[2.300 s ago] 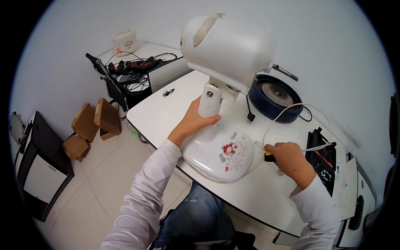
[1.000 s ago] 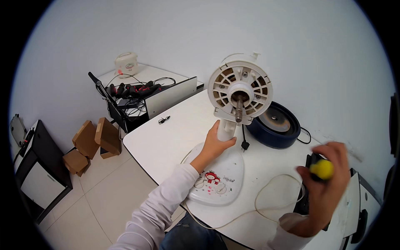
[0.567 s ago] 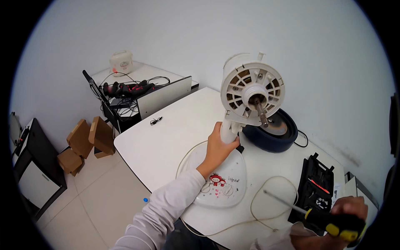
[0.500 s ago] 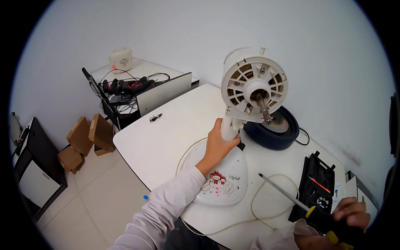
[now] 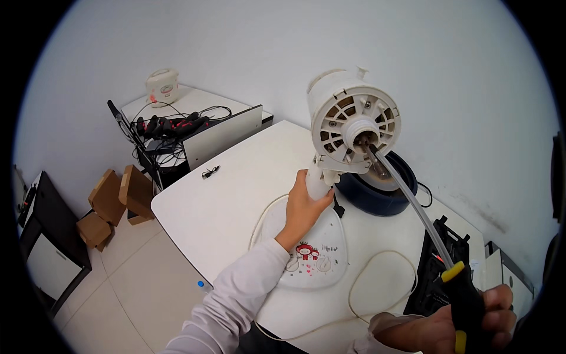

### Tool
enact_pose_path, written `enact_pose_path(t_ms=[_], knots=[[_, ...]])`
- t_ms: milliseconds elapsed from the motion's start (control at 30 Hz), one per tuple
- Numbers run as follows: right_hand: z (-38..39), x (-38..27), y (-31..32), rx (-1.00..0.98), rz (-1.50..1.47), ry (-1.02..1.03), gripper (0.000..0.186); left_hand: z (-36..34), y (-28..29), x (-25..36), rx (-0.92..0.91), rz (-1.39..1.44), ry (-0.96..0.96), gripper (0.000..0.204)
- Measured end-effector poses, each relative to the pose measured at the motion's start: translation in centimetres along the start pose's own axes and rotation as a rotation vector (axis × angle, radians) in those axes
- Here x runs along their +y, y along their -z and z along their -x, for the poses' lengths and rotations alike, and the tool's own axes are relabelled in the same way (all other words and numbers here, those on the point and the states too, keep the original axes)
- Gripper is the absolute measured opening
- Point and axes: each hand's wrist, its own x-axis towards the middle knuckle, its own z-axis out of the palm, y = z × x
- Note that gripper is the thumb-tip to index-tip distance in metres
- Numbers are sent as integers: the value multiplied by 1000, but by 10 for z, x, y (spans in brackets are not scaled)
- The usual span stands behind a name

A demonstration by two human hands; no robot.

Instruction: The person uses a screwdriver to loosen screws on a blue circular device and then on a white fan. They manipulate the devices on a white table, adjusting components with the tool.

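A white electric fan, its blades and grille off, stands on the table with its bare motor housing (image 5: 354, 121) tipped toward me. My left hand (image 5: 306, 203) is closed around the fan's neck, just under the housing. Below it lies the fan's white base (image 5: 312, 265), with two knobs and red cartoon figures. In my right hand (image 5: 466, 327) is a long screwdriver (image 5: 421, 212) with a black and yellow handle. Its tip reaches the hub opening beside the metal motor shaft (image 5: 378, 164); whether the two touch I cannot tell.
Behind the fan lies a dark blue round container (image 5: 377, 200). A black tool case (image 5: 442, 259) lies open at the right. The fan's pale cord (image 5: 354, 289) loops over the white table (image 5: 230, 200). Cardboard boxes (image 5: 112, 200) stand on the floor at left.
The screwdriver has swung up and forward, and its tip has gone from above the table to the hub. My left hand keeps its hold on the neck. The view has shifted slightly.
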Motion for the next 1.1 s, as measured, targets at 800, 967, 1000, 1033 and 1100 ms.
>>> enact_pose_path(t_ms=[800, 967, 1000, 1033, 1100], knots=[[-5, 2, -6, 89, -167, 69, 59, 3, 4, 2, -51, 88, -56, 52], [-7, 10, 10, -44, -144, 129, 53, 3, 5, 4, -61, 94, -59, 51], [-6, 8, 10, 9, -61, 133, 49, 3, 5, 5, -62, 92, -59, 51], [-5, 4, 5, 63, 20, 137, 45, 3, 5, 6, -61, 89, -60, 51], [-3, 2, 4, 136, 30, 105, 42, 3, 5, 6, -57, 79, -61, 51]])
